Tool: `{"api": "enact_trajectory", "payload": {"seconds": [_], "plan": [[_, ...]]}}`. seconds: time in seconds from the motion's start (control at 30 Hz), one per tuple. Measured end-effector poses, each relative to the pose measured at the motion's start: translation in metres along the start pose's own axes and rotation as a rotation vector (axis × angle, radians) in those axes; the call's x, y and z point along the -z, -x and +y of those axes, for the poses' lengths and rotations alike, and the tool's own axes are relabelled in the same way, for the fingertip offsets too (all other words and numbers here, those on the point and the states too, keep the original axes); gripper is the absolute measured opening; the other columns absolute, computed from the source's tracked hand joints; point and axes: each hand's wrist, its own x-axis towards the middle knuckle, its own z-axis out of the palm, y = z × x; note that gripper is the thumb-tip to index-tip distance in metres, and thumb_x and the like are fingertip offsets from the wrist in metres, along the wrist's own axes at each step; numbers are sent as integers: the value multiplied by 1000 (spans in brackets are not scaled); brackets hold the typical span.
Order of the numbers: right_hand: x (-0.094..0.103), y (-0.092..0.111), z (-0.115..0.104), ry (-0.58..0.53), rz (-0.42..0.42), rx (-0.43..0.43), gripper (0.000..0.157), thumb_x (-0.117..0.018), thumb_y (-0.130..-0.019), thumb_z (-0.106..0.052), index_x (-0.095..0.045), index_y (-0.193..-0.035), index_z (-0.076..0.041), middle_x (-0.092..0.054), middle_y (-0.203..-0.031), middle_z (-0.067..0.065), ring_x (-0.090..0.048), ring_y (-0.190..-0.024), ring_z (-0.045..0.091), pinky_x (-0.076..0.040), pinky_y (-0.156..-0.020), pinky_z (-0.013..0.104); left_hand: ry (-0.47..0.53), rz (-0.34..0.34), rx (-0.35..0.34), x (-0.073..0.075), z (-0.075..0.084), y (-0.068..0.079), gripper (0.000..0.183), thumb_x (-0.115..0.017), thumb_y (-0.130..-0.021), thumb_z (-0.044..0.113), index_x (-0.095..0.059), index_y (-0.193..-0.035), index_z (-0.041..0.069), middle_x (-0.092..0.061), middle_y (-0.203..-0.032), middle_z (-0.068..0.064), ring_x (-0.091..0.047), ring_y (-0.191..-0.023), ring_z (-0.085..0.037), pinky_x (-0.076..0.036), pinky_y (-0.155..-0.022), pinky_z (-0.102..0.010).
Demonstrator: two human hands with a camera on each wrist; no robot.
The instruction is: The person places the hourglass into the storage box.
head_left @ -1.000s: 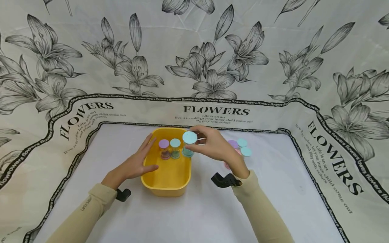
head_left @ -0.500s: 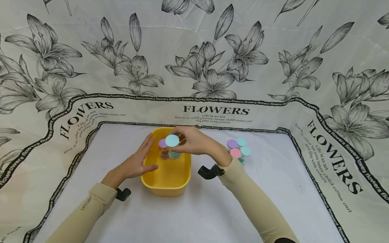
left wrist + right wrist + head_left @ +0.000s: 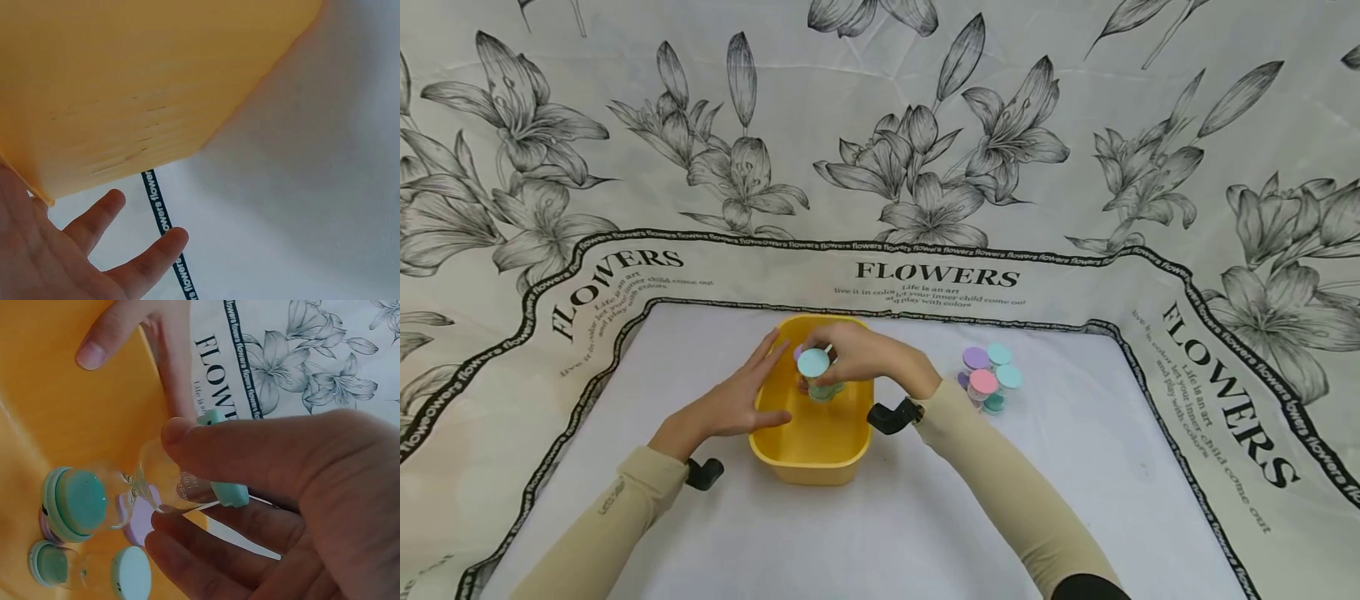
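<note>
right hand (image 3: 852, 350): pinching hourglass (image 3: 814, 365), moved deeper into yellow tub (image 3: 811, 475), third one there; left hand (image 3: 739, 402): spread against tub

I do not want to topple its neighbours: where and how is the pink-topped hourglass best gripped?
Pinch the pink-topped hourglass by opposite edges of its round cap, probably best from above and the near side: it stands upright, with a purple-topped hourglass close behind and a blue-topped one to its right.

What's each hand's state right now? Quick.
Left hand: open, fingers spread at the rim of the yellow bin.
Right hand: holding a teal-capped hourglass.
</note>
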Motion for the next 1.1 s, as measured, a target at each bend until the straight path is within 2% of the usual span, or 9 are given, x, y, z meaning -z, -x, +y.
{"api": "enact_trajectory", "payload": {"seconds": [0.13,0.33,0.6,0.87,1.1], "plan": [[-5,-9,3,20,-33,-31,46,-83,-87,-11,-65,-128,-3,-71,-125,9,-67,-108,20,-56,-96,28,3,-2,4,-1,-2,-1,107,-74,-89,43,-8,-167,10,13,-174,-7,-16,-157,-46,-30,-117,-70],[-11,-23,8,47,-101,-96,52,-83,-87,-12,-64,-134,-4,-69,-134,10,-63,-121,22,-52,-106,32,-13,12,-3,-4,-8,-2,108,-74,-90,40,-6,-166,7,13,-174,-9,-13,-158,-45,-28,-119,-68],[-20,-39,20,10,-119,-148,50,-84,-85,-7,-66,-132,-4,-68,-135,10,-62,-127,24,-51,-109,36,-9,7,9,-5,-7,-2,111,-71,-89,55,-6,-166,8,13,-174,-8,-14,-158,-44,-30,-119,-67],[-29,-44,24,-4,-118,-171,50,-85,-85,-8,-67,-131,-5,-69,-133,10,-63,-124,22,-51,-108,33,-17,11,4,-6,-7,-2,111,-70,-90,58,-6,-167,10,14,-174,-7,-19,-156,-45,-35,-116,-68],[-36,-47,26,77,-144,-188,44,-87,-82,-8,-72,-124,-10,-71,-127,5,-64,-116,18,-54,-104,30,-20,10,8,-5,-6,-1,111,-70,-89,59,-7,-167,10,13,-174,-8,-21,-156,-45,-35,-116,-67]]}}
